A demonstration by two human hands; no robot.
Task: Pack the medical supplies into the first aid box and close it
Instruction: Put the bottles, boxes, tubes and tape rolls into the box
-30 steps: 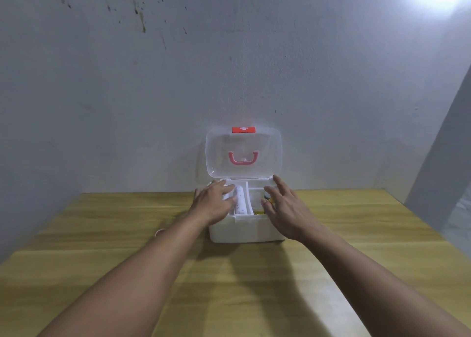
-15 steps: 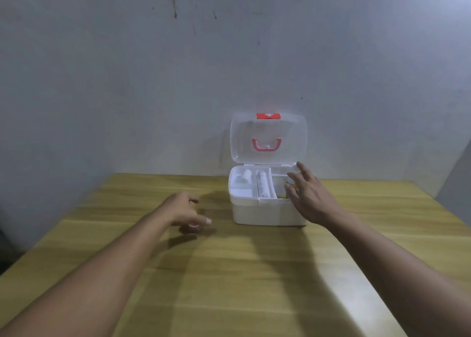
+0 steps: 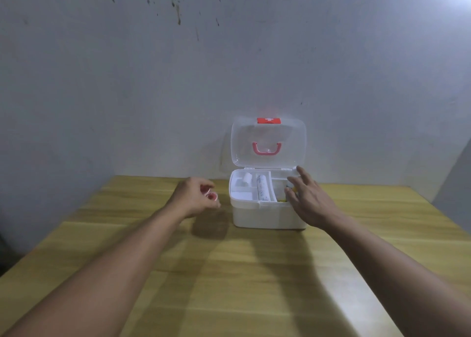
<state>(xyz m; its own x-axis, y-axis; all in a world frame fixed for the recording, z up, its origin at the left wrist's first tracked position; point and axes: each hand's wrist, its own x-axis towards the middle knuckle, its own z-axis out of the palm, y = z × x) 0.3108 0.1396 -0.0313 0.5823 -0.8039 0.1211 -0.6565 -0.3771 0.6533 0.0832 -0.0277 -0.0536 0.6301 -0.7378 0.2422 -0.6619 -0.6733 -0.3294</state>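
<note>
The white first aid box stands at the table's far edge with its clear lid upright against the wall. Its top tray holds a small white roll, a long printed white roll and something yellow, partly hidden by my right hand. My right hand rests on the box's right side with fingers spread, holding nothing. Left of the box, my left hand is raised a little above the table, its fingertips pinching a small pinkish ring-shaped roll.
The wooden table runs up to a grey wall behind the box. The lid carries a red latch and a pink handle. A dark gap lies past the table's left edge.
My left hand left the box, went down to the table on its left and picked up the small ring-shaped roll. My right hand stayed on the box's right side.
</note>
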